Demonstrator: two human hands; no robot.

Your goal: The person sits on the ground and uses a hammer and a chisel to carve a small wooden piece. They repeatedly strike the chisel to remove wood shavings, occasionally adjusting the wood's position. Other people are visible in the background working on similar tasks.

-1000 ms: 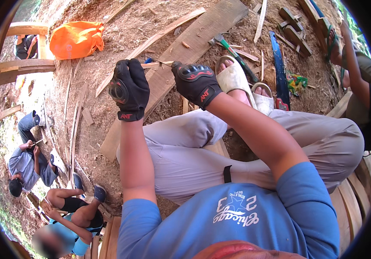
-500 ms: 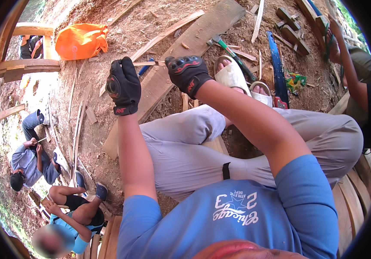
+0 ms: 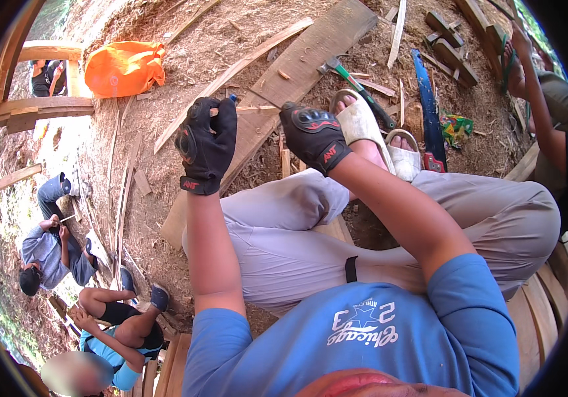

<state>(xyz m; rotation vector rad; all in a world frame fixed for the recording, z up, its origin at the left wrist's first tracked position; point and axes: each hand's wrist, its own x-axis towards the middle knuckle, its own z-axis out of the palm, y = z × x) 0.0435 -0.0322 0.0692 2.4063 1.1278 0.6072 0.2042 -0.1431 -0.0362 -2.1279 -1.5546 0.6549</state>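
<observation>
My left hand [image 3: 206, 144], in a black glove, is closed with the fingers bent in a pinch. A pale thin wooden strip [image 3: 257, 110] runs from it toward my right hand [image 3: 314, 137]. That hand is gloved too, its fingers wrapped round something whose handle is hidden. A thin dark blade [image 3: 265, 99] sticks out of the right fist, slanting up and left over the strip. Both hands are above a wide wooden plank [image 3: 317, 49] on the ground. A small blue object [image 3: 232, 97] shows just beyond my left fingers; its kind is unclear.
A green-handled hammer [image 3: 363, 89] and a blue-bladed handsaw [image 3: 429, 99] lie beyond my sandalled feet. An orange bag [image 3: 125, 69] rests at the far left beside a wooden frame [image 3: 46, 106]. People sit at the left and right. Wood strips and shavings litter the dirt.
Both hands have come nearer to me and shifted right, with the right hand lower. The dark blade now shows slanting from the right fist. The strip stays between the hands.
</observation>
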